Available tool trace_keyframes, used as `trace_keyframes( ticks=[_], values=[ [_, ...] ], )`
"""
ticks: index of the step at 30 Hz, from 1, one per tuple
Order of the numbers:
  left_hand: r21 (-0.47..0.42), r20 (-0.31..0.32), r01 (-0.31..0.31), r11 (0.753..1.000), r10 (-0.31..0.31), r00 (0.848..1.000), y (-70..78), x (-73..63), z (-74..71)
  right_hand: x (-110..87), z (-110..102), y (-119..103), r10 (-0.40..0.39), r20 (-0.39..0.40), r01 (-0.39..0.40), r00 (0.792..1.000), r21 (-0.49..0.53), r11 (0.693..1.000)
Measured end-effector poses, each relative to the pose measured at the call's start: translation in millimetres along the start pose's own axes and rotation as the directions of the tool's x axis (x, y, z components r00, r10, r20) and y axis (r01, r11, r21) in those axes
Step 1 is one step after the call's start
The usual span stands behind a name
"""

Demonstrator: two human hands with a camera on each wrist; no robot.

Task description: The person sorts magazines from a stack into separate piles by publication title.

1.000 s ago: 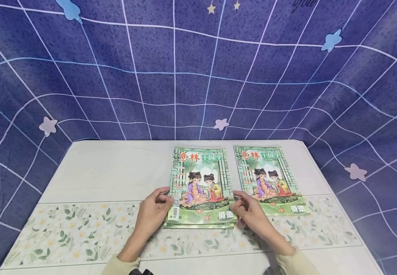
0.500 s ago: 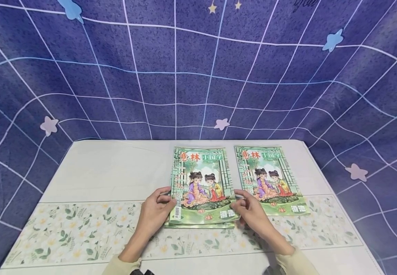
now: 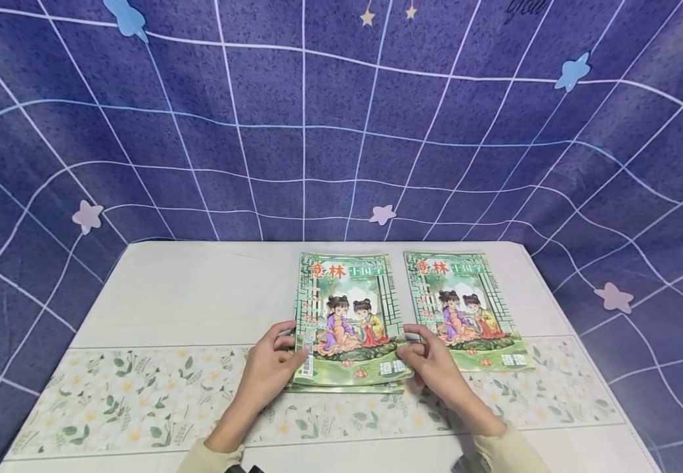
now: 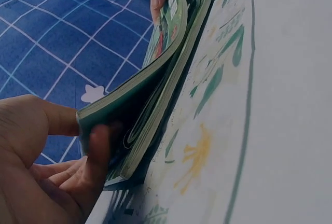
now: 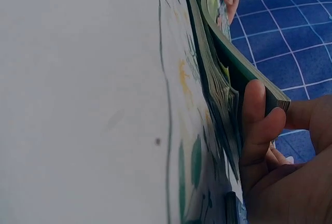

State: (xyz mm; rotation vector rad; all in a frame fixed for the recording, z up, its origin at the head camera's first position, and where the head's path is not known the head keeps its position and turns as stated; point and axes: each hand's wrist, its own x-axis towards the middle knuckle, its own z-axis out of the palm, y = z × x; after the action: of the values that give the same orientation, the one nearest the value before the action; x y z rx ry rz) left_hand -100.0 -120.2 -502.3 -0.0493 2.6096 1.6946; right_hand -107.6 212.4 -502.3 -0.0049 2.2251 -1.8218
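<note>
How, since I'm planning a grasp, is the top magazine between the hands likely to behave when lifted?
The top magazine will probably be floppy: it bows between the left hand and right hand. It seems likely light for its breadth, looking thin side-on. Being flat, it probably won't roll.

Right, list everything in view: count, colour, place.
Held magazine: one, green, centre, side edges lifted
Lower pile: count unclear, green, beneath it
Right magazine: at least one, green, to its right
Tablecloth: one, white with floral band, underneath
Backdrop: one, indigo grid, behind
Stars: seven, two blue, three lilac, two gold, on backdrop
Lettering: one, black, top edge
Dark objects: at least two, unclear, beside sleeves
Left hand: one, pinching held magazine's left edge
Right hand: one, pinching its right edge
Sleeves: two, cream, bottom edge
</note>
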Motion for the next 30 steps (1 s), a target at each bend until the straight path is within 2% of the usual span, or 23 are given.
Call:
trace_keyframes(
  ticks=[13,21,30],
  values=[
    [-0.091,0.000,0.015,0.996,-0.015,1.000,-4.0,-0.1,2.4,2.4,-2.0,6.2,-0.036,0.049,0.036,0.998,0.003,0.999],
    [-0.204,0.030,0.048,0.978,-0.042,0.999,-5.4,0.4,1.0,2.7,-5.3,6.4,0.000,0.054,-0.003,0.999,0.056,0.998],
    [-0.201,0.041,0.077,0.977,-0.070,0.997,-5.1,-1.7,0.5,3.2,-8.8,7.6,-0.021,0.116,0.004,0.993,0.147,0.989]
  ],
)
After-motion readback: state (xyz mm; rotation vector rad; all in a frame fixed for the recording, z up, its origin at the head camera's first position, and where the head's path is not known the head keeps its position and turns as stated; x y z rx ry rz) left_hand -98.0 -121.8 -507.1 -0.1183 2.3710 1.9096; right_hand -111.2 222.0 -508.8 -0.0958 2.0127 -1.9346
